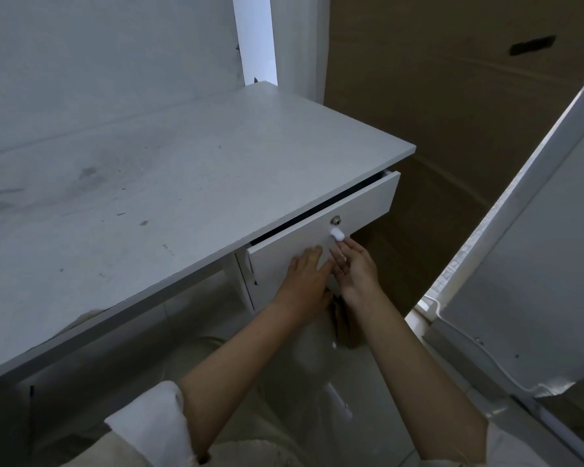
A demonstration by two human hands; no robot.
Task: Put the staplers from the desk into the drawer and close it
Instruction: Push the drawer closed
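Observation:
The white drawer [361,210] under the desk's right end stands slightly out, a thin dark gap showing along its top. Its front carries a metal lock [335,219] and a white knob [337,234]. My left hand [305,276] lies flat against the drawer front, fingers spread. My right hand [354,267] rests beside it, fingertips just below the knob, holding nothing. No stapler shows on the white desk top [169,183]; the drawer's inside is hidden.
A large cardboard sheet [452,96] stands right of the desk. A white panel [533,264] leans at the far right. A grey wall [98,62] backs the desk. A pale tiled floor lies below, with my knees under the desk edge.

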